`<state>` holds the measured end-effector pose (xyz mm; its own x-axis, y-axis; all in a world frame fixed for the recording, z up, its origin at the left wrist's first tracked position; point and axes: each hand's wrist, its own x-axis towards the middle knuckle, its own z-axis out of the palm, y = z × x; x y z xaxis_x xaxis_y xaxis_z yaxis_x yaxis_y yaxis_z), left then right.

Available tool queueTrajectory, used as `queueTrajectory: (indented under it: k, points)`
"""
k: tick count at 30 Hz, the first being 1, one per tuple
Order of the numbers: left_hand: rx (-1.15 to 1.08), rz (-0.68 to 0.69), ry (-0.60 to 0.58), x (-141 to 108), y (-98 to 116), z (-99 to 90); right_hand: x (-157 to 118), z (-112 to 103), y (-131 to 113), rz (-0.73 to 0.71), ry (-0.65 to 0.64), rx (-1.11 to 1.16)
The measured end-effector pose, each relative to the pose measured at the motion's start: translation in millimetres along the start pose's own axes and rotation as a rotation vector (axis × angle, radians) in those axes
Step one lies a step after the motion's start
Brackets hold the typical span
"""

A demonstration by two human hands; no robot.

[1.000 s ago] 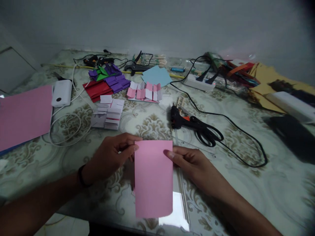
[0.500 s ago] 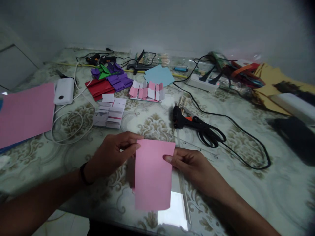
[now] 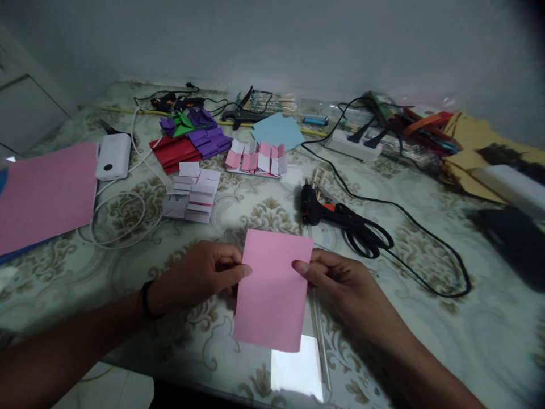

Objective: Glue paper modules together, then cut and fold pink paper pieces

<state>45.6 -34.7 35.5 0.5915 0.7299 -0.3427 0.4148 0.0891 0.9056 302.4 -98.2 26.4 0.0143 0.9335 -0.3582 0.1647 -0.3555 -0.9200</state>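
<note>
A pink sheet of paper (image 3: 272, 295) is held between both hands above the front of the table. My left hand (image 3: 208, 272) pinches its left edge, thumb on the face and fingers behind. On the right edge, my right hand (image 3: 336, 278) grips it the same way, the thumb pressed on the upper part. Beneath the sheet lies a clear ruler (image 3: 320, 346), partly covered. Just beyond my right hand rest a black glue gun (image 3: 313, 205) and black-handled scissors (image 3: 366, 233).
Folded white-and-pink paper pieces (image 3: 193, 193) sit ahead, with red (image 3: 174, 153) and purple (image 3: 208, 141) ones behind. Pink sheets (image 3: 51, 196) and a white power bank (image 3: 113, 157) are at left. A power strip (image 3: 353, 145) stands at the back right, its cable looping forward.
The pink paper has shifted slightly right and up and tilted a little. My left hand has slid down its left edge, while my right hand keeps its grip.
</note>
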Motion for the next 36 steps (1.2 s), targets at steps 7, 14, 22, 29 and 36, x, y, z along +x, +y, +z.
queueTrajectory:
  k: [7, 14, 22, 29, 36]
  points:
    - [-0.086, -0.044, 0.001, 0.6, 1.6, 1.0, -0.6, 2.4, -0.7, 0.005, -0.047, 0.017]
    - [-0.033, -0.036, 0.057, 1.0, 2.3, -0.9, -0.7, 2.7, -0.2, 0.050, -0.100, 0.022]
    - [-0.002, -0.010, 0.047, 2.2, -2.0, -1.5, 0.4, 0.5, 3.0, 0.030, -0.033, -0.058]
    - [-0.136, -0.110, -0.114, 3.4, -3.8, -1.1, -0.2, -1.3, 1.7, -0.013, 0.032, -0.092]
    - [-0.160, -0.106, -0.102, 4.9, -5.9, -1.3, -2.8, -0.4, 0.1, -0.016, 0.070, -0.097]
